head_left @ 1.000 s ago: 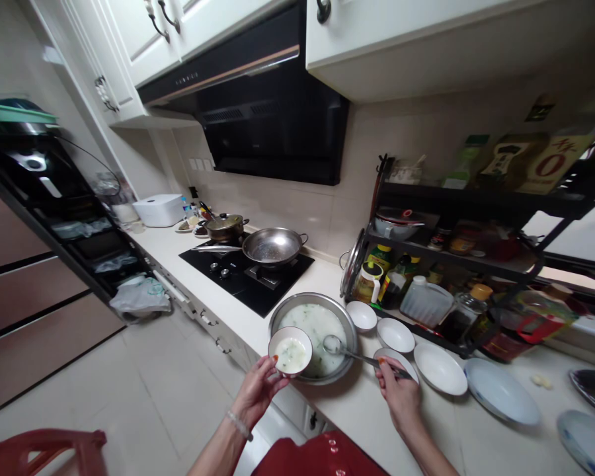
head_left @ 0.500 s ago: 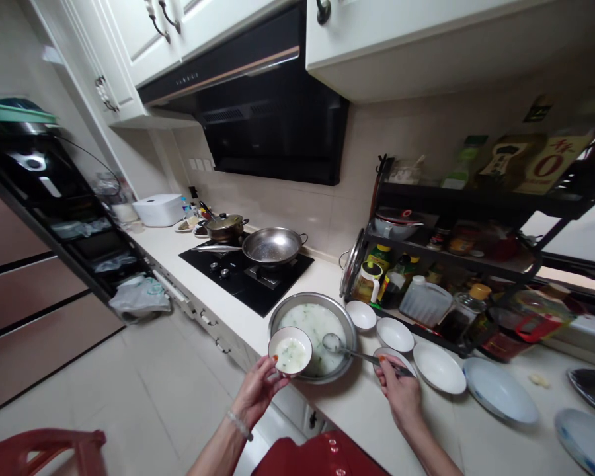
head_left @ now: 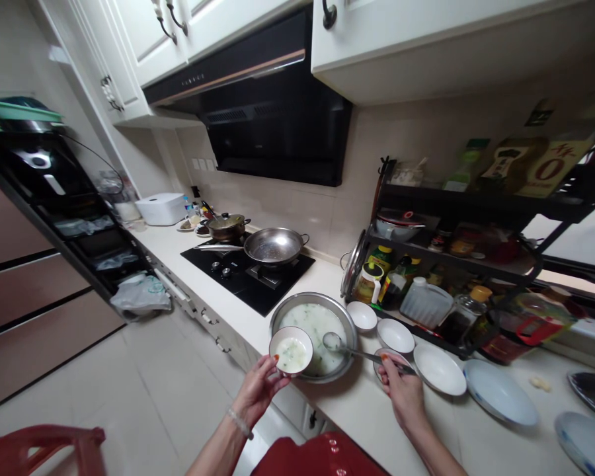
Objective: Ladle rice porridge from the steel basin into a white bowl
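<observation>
My left hand (head_left: pixel 258 391) grips a small white bowl (head_left: pixel 291 350) partly filled with pale soup, held against the near rim of a large steel basin (head_left: pixel 313 332) of the same soup. My right hand (head_left: pixel 400 391) is closed on the handle of a metal ladle (head_left: pixel 350 348). The ladle's scoop rests in the soup near the basin's right side.
Three small white bowls (head_left: pixel 361 315) and several plates (head_left: pixel 439 369) line the counter right of the basin. Behind them stands a black rack (head_left: pixel 466 264) of bottles. A wok (head_left: pixel 274 246) and a lidded pot (head_left: pixel 225 226) sit on the black hob. Red stool (head_left: pixel 39 447) at lower left.
Both hands and the ladle have stayed almost still. The view has shifted slightly.
</observation>
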A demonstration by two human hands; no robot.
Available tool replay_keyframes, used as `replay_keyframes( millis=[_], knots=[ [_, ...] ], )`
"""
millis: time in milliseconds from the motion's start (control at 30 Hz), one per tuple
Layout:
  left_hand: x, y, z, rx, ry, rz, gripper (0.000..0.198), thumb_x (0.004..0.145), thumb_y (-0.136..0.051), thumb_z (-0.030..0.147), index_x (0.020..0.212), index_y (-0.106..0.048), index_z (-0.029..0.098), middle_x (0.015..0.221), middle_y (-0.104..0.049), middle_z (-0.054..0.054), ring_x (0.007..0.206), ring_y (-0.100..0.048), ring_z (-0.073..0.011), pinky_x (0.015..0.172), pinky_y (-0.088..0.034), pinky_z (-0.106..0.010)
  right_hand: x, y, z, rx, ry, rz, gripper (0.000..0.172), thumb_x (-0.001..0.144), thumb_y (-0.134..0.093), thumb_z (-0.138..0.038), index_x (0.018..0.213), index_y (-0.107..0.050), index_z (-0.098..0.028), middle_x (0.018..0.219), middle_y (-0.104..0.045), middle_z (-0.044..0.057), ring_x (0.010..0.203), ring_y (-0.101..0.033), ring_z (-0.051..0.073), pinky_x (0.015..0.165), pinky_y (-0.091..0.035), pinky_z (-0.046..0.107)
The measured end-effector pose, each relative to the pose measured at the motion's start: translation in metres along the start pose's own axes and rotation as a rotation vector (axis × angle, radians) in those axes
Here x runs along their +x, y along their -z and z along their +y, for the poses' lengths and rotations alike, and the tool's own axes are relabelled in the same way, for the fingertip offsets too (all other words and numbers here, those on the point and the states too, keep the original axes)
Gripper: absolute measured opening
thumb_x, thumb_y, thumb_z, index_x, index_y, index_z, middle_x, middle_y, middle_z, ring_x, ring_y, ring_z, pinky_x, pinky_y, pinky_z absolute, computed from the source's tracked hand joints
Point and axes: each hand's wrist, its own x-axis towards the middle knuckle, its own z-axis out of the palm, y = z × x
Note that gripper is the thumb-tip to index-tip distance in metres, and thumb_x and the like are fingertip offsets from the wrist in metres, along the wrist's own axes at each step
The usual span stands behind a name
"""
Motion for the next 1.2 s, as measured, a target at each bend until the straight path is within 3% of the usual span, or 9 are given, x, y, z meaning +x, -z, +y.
replay_keyframes(
  millis=[267, 600, 800, 900, 1000, 1100, 1200],
  knots=[
    [-0.002, 0.001, -0.001, -0.008, -0.003, 0.003, 0.016, 0.079, -0.061, 0.014, 0.086, -0.046, 0.016, 0.062, -0.062, -0.001, 0.056, -0.066, -0.0171, 0.057, -0.055, -0.029, -0.007, -0.005, -0.028, 0.038, 0.006, 0.009, 0.054, 0.058, -0.073, -0.053, 0.09, -0.061, -0.012, 0.053, -0.056, -0.001, 0.043, -0.044, 0.009, 0.035, -0.03, 0.016],
    [-0.004, -0.006, -0.001, -0.014, 0.007, -0.014, 0.015, 0.08, -0.059, 0.014, 0.086, -0.046, 0.016, 0.061, -0.062, -0.001, 0.055, -0.066, -0.0174, 0.056, -0.055, -0.029, -0.029, -0.017, -0.063, 0.082, 0.057, -0.104, 0.05, 0.062, -0.072, -0.053, 0.092, -0.061, -0.015, 0.056, -0.055, 0.0, 0.044, -0.044, 0.009, 0.035, -0.03, 0.016],
    [-0.004, -0.01, -0.003, -0.029, 0.012, -0.031, 0.015, 0.081, -0.059, 0.013, 0.086, -0.046, 0.016, 0.062, -0.062, -0.002, 0.054, -0.065, -0.0162, 0.055, -0.055, -0.029, -0.047, -0.023, -0.063, -0.003, 0.114, -0.219, 0.045, 0.066, -0.069, -0.053, 0.09, -0.064, -0.016, 0.056, -0.056, 0.001, 0.042, -0.044, 0.009, 0.033, -0.031, 0.017],
    [-0.004, -0.011, -0.003, -0.031, 0.007, -0.037, 0.015, 0.081, -0.058, 0.013, 0.086, -0.045, 0.016, 0.063, -0.063, -0.003, 0.054, -0.065, -0.0162, 0.054, -0.055, -0.029, -0.054, -0.023, -0.056, -0.069, 0.234, -0.292, 0.038, 0.072, -0.065, -0.05, 0.089, -0.066, -0.016, 0.054, -0.057, 0.001, 0.042, -0.047, 0.011, 0.033, -0.036, 0.018],
    [-0.005, -0.011, -0.003, -0.031, 0.005, -0.041, 0.015, 0.08, -0.059, 0.013, 0.086, -0.045, 0.016, 0.064, -0.063, -0.003, 0.055, -0.065, -0.0167, 0.054, -0.055, -0.029, -0.057, -0.021, -0.049, -0.126, 0.461, -0.342, 0.026, 0.078, -0.062, -0.041, 0.088, -0.068, -0.018, 0.062, -0.063, 0.004, 0.049, -0.056, 0.014, 0.04, -0.046, 0.021],
    [-0.004, -0.01, -0.003, -0.03, 0.009, -0.046, 0.016, 0.079, -0.061, 0.014, 0.085, -0.046, 0.016, 0.064, -0.063, -0.003, 0.055, -0.065, -0.0162, 0.055, -0.055, -0.029, -0.058, -0.016, -0.045, -0.207, 0.764, -0.389, 0.015, 0.082, -0.059, -0.027, 0.092, -0.07, -0.021, 0.083, -0.07, 0.007, 0.069, -0.065, 0.019, 0.055, -0.054, 0.024],
    [-0.003, -0.01, -0.004, -0.03, 0.009, -0.04, 0.017, 0.079, -0.061, 0.014, 0.086, -0.046, 0.017, 0.064, -0.062, -0.002, 0.054, -0.065, -0.0158, 0.055, -0.055, -0.029, -0.058, -0.011, -0.046, -0.305, 1.03, -0.435, 0.026, 0.083, -0.055, -0.014, 0.104, -0.067, -0.026, 0.09, -0.07, 0.005, 0.088, -0.066, 0.02, 0.078, -0.054, 0.029]
  ],
)
